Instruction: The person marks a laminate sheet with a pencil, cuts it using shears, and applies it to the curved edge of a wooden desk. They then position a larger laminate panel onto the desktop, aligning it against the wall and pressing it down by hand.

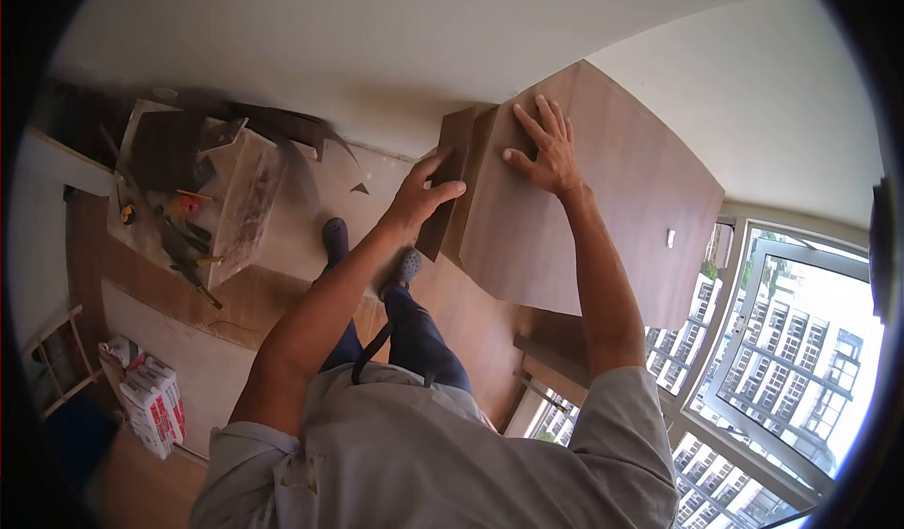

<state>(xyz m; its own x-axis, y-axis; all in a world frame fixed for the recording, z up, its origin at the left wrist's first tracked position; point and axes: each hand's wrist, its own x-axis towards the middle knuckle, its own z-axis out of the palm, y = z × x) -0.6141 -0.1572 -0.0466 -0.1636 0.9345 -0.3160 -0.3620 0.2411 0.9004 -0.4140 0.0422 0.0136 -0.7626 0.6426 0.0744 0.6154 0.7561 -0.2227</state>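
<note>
My left hand [426, 198] grips a narrow dark brown strip of board [458, 139], its thumb lying across the strip's face. The strip stands beside the edge of a large wood-grain cabinet panel [603, 209], with a lighter brown edge showing between them. Flat on that panel, near its upper left corner, rests my right hand [551, 152] with its fingers spread. A small white fitting [670, 238] sits on the panel's right part. The back of the strip and the tips of some left fingers are hidden.
At left stands a stained worktable [247, 200] bearing tools and dark sheet offcuts [169, 148]. Red-and-white packages [151, 397] lie lower left, near a wooden frame [61, 360]. My clogs [408, 267] stand on the floor below. An open window [791, 331] is at right.
</note>
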